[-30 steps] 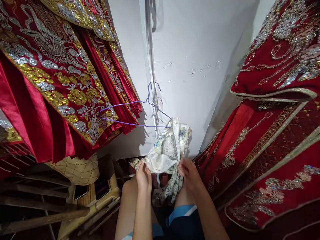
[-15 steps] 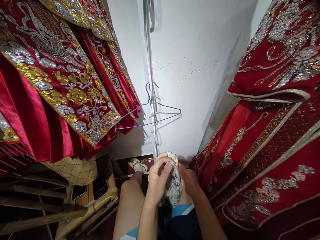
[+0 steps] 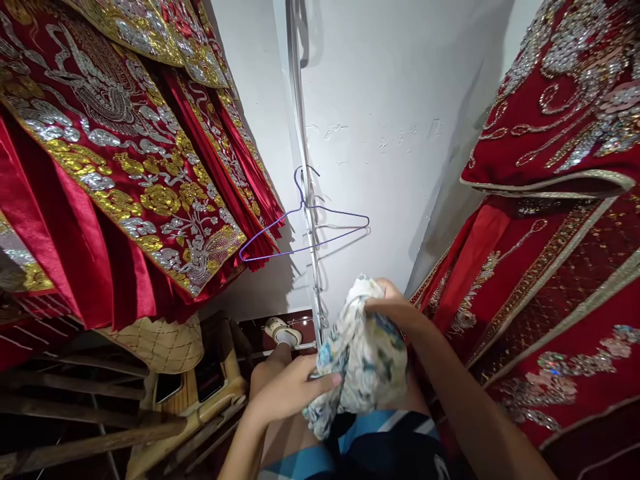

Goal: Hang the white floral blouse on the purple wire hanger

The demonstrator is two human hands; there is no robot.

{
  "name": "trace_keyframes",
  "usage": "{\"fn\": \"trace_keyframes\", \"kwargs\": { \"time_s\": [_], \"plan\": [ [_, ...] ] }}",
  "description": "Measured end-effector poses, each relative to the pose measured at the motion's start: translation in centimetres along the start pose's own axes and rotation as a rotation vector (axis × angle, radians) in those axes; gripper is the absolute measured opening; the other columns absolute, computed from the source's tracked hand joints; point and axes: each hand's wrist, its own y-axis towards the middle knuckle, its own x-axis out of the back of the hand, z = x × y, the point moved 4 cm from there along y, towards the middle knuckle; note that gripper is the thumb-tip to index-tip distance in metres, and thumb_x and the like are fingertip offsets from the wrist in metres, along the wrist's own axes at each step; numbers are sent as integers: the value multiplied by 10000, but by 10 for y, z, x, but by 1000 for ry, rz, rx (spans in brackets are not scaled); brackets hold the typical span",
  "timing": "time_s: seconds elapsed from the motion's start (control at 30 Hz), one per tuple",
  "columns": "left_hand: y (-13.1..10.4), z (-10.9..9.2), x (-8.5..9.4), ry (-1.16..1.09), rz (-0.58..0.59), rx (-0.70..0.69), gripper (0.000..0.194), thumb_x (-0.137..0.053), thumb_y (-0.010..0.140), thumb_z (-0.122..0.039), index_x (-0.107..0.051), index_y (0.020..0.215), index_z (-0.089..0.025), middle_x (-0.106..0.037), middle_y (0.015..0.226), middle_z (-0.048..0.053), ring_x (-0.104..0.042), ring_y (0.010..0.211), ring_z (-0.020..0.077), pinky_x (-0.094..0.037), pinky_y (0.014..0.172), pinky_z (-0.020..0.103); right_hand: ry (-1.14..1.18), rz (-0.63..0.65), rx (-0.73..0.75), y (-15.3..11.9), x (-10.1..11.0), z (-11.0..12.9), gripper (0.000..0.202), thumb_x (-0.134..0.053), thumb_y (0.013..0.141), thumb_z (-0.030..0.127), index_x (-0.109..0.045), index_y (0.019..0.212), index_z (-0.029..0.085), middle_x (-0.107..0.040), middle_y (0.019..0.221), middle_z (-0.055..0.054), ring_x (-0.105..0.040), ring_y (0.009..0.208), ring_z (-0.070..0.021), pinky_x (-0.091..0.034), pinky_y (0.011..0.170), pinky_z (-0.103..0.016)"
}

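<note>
View from above, looking down at a person's lap in a narrow gap betw. racks of clothing. Both hands work a pale floral-print garment (image 3: 363, 357), bunched w/ blue and green flowers, held over the knees and apart from the hanger above. Right hand (image 3: 395, 308) grips its top edge, fingers closed tight around a gathered fold, lifting it. Left hand (image 3: 285, 390) sits lower, fingers pressed flat and together against the cloth's left side, steadying it. An empty purple wire hanger (image 3: 310, 223) hangs on a white wall (image 3: 380, 120), above the hands. Red robes embroidered in gold and silver (image 3: 125, 173) hang at left; more red embroidered cloth (image 3: 560, 220) at right. Step in hand looks like gathering or folding the garment; next move likely calls for a firm two-hand hold to straighten the bunched cloth.
</note>
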Motion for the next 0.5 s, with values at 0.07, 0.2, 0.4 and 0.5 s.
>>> {"fn": "trace_keyframes", "kwargs": {
  "time_s": [0.07, 0.2, 0.4, 0.5],
  "plan": [
    [-4, 11, 14, 59, 53, 58, 423, -564, 868, -582, -624, 752, -179, -605, 764, 31, -540, 767, 210, -415, 667, 260, -158, -183, 210, 21, 12, 20, 58, -632, 674, 225, -612, 687, 173, -622, 693, -8, -580, 683, -182, -469, 644, -285],
    [-11, -3, 50, 67, 70, 40, 491, -454, 932, -590, -543, 712, -160, -548, 734, 12, -481, 728, 166, -392, 661, 243, -243, -312, 498, 80, 7, 39, 289, -576, 751, 251, -678, 1008, 168, -708, 1021, -70, -634, 992, -240, -484, 900, -337],
    [-12, -36, 75, 195, 20, 6, 472, -393, 963, -576, -519, 751, -174, -584, 762, 7, -506, 737, 166, -385, 680, 246, -380, -147, 319, 156, -12, 7, 195, -543, 782, 287, -664, 894, 183, -714, 973, -62, -630, 963, -244, -470, 911, -361],
    [-7, -19, 91, 361, -47, 74, 460, -373, 954, -544, -530, 715, -184, -635, 755, 32, -546, 721, 193, -370, 656, 267, -424, -239, 309, 148, -3, -4, 157, -497, 786, 299, -576, 702, 192, -633, 726, -22, -579, 748, -209, -460, 732, -313]
  ]
}}
